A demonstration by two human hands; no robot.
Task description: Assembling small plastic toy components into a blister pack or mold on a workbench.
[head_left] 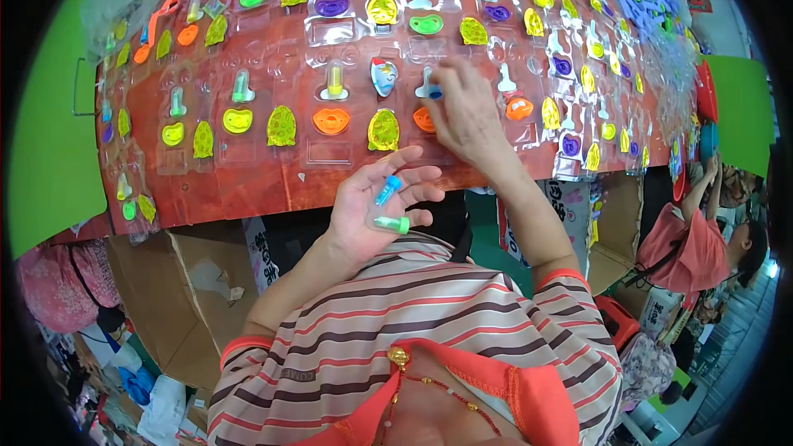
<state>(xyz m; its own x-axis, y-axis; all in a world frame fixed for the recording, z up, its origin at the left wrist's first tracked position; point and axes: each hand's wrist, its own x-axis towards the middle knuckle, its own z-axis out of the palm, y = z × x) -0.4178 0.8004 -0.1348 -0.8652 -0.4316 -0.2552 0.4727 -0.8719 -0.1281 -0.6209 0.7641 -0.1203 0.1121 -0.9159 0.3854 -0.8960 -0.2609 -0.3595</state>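
My left hand (359,206) is palm up, its fingers spread, and holds two small clear tubes, a blue-capped tube (387,190) and a green-capped tube (391,224). Over the clear plastic tray in front of me, my right hand (471,116) has its thumb and fingers closed on a small blue tube (434,92). An orange pacifier (424,120) lies just below it, partly hidden by the hand. To its left are a yellow patterned egg-shaped piece (383,130), a white-and-blue printed packet (383,77) and a second orange pacifier (331,121).
Rows of moulded trays with pacifiers and tubes cover the red-brown table (281,198). Purple pieces (648,0) are heaped at the far right. Cardboard boxes (157,289) stand below the near edge. A person (694,252) sits at the right.
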